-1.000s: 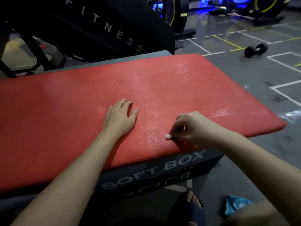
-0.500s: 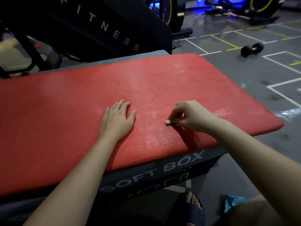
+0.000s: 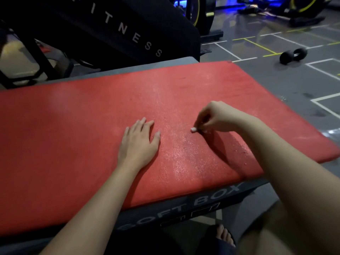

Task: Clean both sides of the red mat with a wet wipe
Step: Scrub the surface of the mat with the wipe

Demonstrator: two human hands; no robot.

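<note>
The red mat (image 3: 73,137) lies flat on a dark box and fills most of the view. My left hand (image 3: 138,142) rests palm down on its middle with straight, spread fingers. To its right, my right hand (image 3: 215,117) pinches a small white wad of wet wipe (image 3: 193,129), pressed against the mat's surface. A wet, shiny streak runs on the mat from the wipe toward the near edge.
The mat sits on a dark box marked SOFT BOX (image 3: 184,208). A black fitness machine (image 3: 117,26) stands behind it. A dumbbell (image 3: 293,55) lies on the grey gym floor to the right. My sandalled foot (image 3: 223,236) shows below the box.
My right hand with the wipe has slid away from the mat's near edge, farther onto the mat. My left hand has stayed in place.
</note>
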